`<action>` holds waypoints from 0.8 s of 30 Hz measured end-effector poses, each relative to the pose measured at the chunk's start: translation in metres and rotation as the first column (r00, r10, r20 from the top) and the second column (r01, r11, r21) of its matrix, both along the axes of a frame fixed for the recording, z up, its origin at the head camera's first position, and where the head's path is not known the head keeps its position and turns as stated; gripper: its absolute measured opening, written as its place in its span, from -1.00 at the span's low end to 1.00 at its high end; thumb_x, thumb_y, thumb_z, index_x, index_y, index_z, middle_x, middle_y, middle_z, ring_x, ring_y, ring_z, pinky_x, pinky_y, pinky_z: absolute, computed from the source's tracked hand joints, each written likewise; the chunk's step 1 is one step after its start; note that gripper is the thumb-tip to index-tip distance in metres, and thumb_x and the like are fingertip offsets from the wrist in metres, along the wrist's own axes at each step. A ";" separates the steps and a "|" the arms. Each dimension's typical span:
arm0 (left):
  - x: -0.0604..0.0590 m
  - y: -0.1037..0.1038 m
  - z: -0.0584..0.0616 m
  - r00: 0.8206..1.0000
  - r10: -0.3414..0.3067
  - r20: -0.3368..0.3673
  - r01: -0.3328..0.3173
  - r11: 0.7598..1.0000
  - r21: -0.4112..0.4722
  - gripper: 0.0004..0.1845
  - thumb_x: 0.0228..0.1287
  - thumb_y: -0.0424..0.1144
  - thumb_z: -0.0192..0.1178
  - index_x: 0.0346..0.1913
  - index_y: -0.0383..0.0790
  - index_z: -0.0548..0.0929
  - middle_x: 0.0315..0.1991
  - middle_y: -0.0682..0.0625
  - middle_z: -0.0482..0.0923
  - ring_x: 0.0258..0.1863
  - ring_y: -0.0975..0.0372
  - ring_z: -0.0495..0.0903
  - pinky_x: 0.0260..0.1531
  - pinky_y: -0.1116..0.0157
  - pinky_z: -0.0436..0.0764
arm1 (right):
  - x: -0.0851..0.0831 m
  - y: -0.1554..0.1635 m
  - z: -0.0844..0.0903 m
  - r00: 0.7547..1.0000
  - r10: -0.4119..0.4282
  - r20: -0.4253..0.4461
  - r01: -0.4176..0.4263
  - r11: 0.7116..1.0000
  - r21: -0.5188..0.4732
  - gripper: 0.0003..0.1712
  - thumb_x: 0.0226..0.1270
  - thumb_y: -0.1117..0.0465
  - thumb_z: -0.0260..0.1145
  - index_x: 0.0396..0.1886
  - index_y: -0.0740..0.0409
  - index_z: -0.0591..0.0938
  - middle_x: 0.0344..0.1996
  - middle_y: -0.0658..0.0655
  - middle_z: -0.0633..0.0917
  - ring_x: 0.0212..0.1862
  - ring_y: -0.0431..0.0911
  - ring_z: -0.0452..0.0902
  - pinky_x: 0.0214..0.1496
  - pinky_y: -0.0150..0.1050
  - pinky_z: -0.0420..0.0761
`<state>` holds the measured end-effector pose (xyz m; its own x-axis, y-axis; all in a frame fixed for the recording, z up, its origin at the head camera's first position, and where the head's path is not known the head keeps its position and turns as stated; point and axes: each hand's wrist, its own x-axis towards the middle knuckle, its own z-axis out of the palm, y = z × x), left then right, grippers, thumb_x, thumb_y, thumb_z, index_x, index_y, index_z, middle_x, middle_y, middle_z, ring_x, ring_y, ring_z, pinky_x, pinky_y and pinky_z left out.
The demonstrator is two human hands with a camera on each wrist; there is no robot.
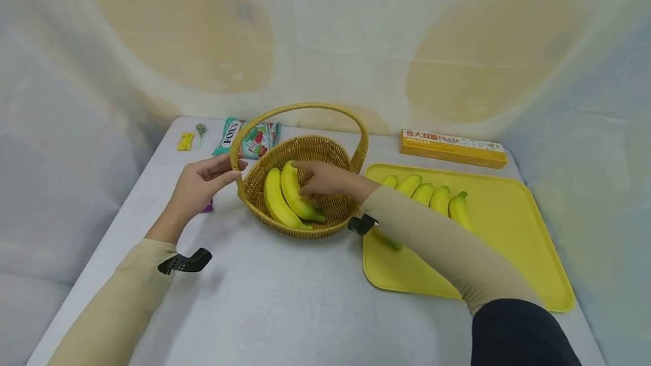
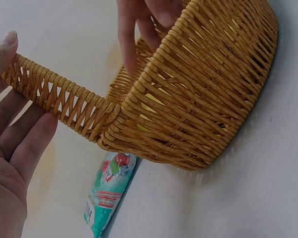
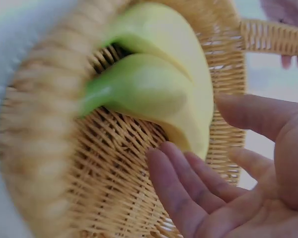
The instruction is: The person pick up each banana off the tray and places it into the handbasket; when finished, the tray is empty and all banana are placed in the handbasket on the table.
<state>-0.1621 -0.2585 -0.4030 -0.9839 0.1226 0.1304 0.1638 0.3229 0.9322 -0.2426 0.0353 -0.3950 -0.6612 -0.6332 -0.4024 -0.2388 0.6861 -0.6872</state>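
A woven wicker basket [image 1: 333, 213] with an arched handle [image 1: 300, 105] stands on the table. Inside it two yellow bananas [image 1: 277, 199] lie side by side, their stems green. My left hand [image 1: 195, 185] pinches the left foot of the handle between thumb and fingers, as the left wrist view shows. Over the basket, my right hand [image 1: 325, 178] reaches in from the right. In the right wrist view its fingers [image 3: 176, 191] are spread and loosely extended beside the nearer banana [image 3: 154, 89], gripping nothing.
To the right, a yellow tray [image 1: 513, 230] bears several more bananas [image 1: 439, 199], partly hidden by my right forearm. Behind it lies a pasta box [image 1: 452, 148]. Back left are a green candy bag [image 1: 260, 139], a lollipop [image 1: 200, 129] and a small yellow packet [image 1: 185, 141]. A purple item [image 1: 208, 207] shows beside my left wrist.
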 end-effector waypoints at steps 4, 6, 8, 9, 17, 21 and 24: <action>0.000 0.000 0.000 1.000 0.004 0.003 -0.004 1.000 -0.014 -0.49 0.42 -0.09 0.31 0.35 -0.20 0.58 0.11 -0.09 0.71 0.09 0.34 0.67 0.09 0.48 0.58 | 0.016 0.027 0.006 0.995 -0.023 -0.093 0.016 0.996 -0.083 -0.22 0.49 0.12 0.32 0.61 -0.10 0.24 0.29 0.25 0.56 0.20 0.06 0.58 0.18 -0.08 0.63; 0.001 0.001 0.000 1.000 0.011 0.005 -0.011 1.000 -0.029 -0.49 0.42 -0.08 0.31 0.34 -0.18 0.59 0.11 -0.08 0.71 0.08 0.36 0.67 0.10 0.50 0.57 | 0.026 0.044 0.008 0.991 -0.058 -0.124 0.040 0.988 -0.147 -0.27 0.48 0.11 0.32 0.57 -0.16 0.31 0.25 0.21 0.58 0.19 0.03 0.58 0.18 -0.09 0.63; 0.001 0.001 0.000 1.000 0.018 0.009 -0.018 0.999 -0.041 -0.49 0.41 -0.06 0.31 0.34 -0.15 0.59 0.12 -0.06 0.71 0.08 0.37 0.67 0.10 0.51 0.56 | 0.036 0.063 0.010 0.984 -0.103 -0.146 0.070 0.974 -0.215 -0.32 0.48 0.12 0.33 0.53 -0.16 0.37 0.20 0.18 0.61 0.17 0.01 0.58 0.18 -0.08 0.62; 0.001 0.001 0.000 1.000 0.021 0.011 -0.020 0.999 -0.048 -0.49 0.41 -0.05 0.31 0.34 -0.13 0.60 0.12 -0.05 0.70 0.09 0.37 0.66 0.11 0.51 0.56 | 0.041 0.073 0.011 0.980 -0.128 -0.151 0.089 0.965 -0.245 -0.35 0.48 0.12 0.33 0.52 -0.16 0.40 0.18 0.16 0.62 0.16 0.01 0.58 0.18 -0.08 0.62; 0.003 0.001 0.000 0.999 0.032 0.025 -0.031 0.998 -0.059 -0.48 0.41 -0.02 0.30 0.35 -0.10 0.59 0.13 -0.05 0.70 0.09 0.38 0.66 0.09 0.51 0.57 | 0.066 0.172 0.001 0.932 -0.310 -0.188 0.252 0.927 -0.279 -0.42 0.54 0.16 0.27 0.49 0.01 0.43 0.24 0.28 0.58 0.20 0.11 0.56 0.20 0.07 0.60; 0.003 0.001 0.000 0.999 0.041 0.027 -0.038 0.997 -0.070 -0.48 0.41 0.00 0.30 0.36 -0.09 0.59 0.12 -0.03 0.70 0.09 0.39 0.65 0.08 0.52 0.57 | 0.076 0.222 -0.008 0.887 -0.395 -0.239 0.352 0.913 -0.205 -0.40 0.56 0.17 0.23 0.52 0.10 0.37 0.31 0.34 0.51 0.28 0.23 0.46 0.29 0.20 0.48; 0.002 0.002 0.000 0.999 0.040 0.021 -0.038 0.996 -0.075 -0.48 0.41 0.00 0.30 0.35 -0.10 0.60 0.12 -0.02 0.71 0.09 0.38 0.66 0.09 0.51 0.56 | 0.084 0.255 -0.014 0.856 -0.444 -0.265 0.425 0.896 -0.128 -0.36 0.56 0.17 0.22 0.54 0.16 0.32 0.37 0.40 0.40 0.33 0.33 0.35 0.28 0.31 0.42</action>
